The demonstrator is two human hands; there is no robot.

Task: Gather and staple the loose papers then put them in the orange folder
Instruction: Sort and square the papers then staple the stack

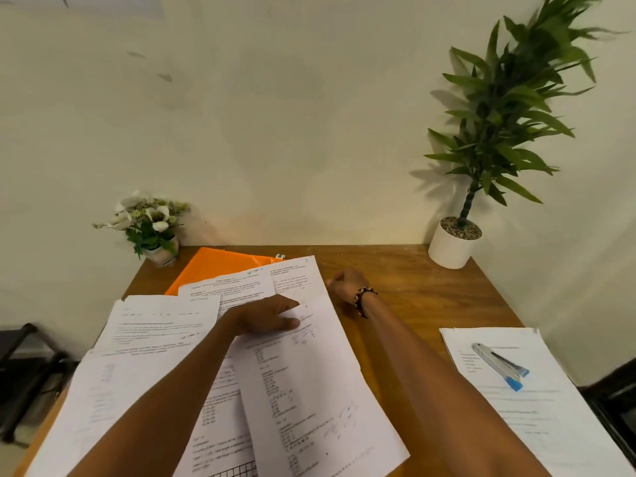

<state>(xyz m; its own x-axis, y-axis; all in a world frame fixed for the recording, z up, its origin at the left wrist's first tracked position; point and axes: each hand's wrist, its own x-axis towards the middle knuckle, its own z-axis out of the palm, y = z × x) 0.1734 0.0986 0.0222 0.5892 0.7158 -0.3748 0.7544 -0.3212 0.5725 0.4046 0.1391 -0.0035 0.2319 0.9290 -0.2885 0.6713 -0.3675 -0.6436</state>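
Several loose printed papers (309,390) lie fanned over the left and middle of the wooden desk (413,280). My left hand (265,315) presses flat on the top sheets, fingers spread. My right hand (344,284), with a beaded bracelet on the wrist, rests on the desk at the right edge of the far sheet; its fingers curl by the paper's edge and whether it grips the sheet is unclear. The orange folder (213,266) lies at the back, partly under the papers. A silver and blue stapler (500,366) lies on a separate sheet (537,407) at the right.
A small pot of white flowers (151,225) stands at the back left corner. A tall green plant in a white pot (454,242) stands at the back right. The wall runs along the desk's far edge. Dark furniture (24,373) sits left of the desk.
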